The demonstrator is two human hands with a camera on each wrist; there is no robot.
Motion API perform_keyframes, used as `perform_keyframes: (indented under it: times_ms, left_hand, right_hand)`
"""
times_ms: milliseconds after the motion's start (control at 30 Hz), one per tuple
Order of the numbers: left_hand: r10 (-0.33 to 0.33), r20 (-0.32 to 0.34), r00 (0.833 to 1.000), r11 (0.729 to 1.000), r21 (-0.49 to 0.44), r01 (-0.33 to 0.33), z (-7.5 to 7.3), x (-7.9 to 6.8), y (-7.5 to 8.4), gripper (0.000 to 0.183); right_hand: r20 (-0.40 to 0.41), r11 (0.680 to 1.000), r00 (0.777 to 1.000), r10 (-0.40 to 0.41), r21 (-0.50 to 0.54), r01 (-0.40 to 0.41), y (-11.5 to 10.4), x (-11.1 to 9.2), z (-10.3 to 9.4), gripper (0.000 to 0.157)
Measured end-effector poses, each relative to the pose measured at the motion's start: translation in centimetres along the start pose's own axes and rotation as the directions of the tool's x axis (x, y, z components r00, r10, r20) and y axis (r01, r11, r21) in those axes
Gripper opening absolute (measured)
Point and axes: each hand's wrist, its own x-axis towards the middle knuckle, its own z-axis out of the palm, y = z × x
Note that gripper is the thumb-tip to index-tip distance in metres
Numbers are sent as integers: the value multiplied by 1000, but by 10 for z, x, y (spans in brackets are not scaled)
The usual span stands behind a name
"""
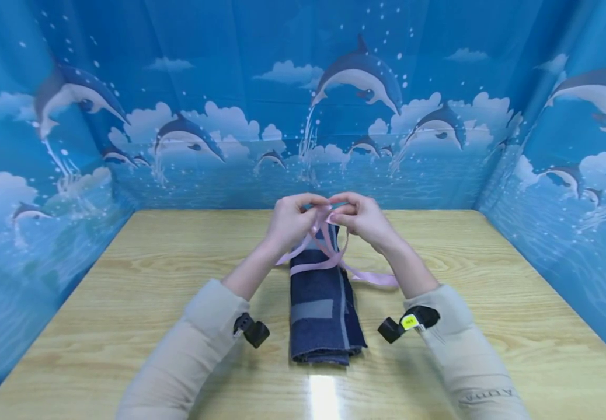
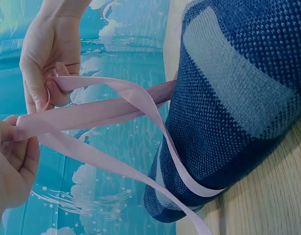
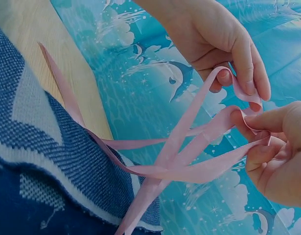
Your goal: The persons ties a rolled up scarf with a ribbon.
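Observation:
A rolled navy cloth [image 1: 313,335] with grey-blue patches lies lengthwise on the table, its weave plain in the left wrist view. Round its upper part runs a pink ribbon [image 1: 310,268], which rises off the roll in loops and strands. My left hand [image 1: 293,220] pinches the ribbon above the roll's far end. Close beside it, my right hand [image 1: 365,220] pinches another part of the ribbon [image 3: 214,169]. The fingertips of both hands nearly meet. One loose ribbon tail lies on the table to the right of the roll; another shows at the left.
The wood-grain table [image 1: 177,256] extends on both sides of the roll. A blue curtain [image 1: 261,76] printed with dolphins stands behind the table and along its sides. Each forearm wears a small black wrist camera [image 1: 256,333] at the sleeve cuff.

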Motion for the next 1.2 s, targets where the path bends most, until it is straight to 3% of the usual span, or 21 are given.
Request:
perform_keyframes:
  times_ms: [433, 733, 1033, 1200]
  left_hand:
    - [-6, -4, 1000, 996, -90, 6, 5, -2, -5, 17]
    - [-16, -20, 1000, 991, -130, 13, 8, -4, -9, 21]
    - [-56, -62, 997, 997, -63, 52, 11, -4, -13, 18]
    - [-70, -82, 994, 993, -97, 62, 15, -6, -14, 19]
  right_hand:
    - [8, 988, 999, 32, 151, -33, 2, 2, 11, 41]
    - [-68, 995, 997, -39, 88, 45, 3, 2, 16, 30]
    - [-101, 995, 995, -29, 95, 38, 0, 4, 20, 37]
    - [-112, 994, 993, -30, 100, 41, 1, 5, 21, 41]
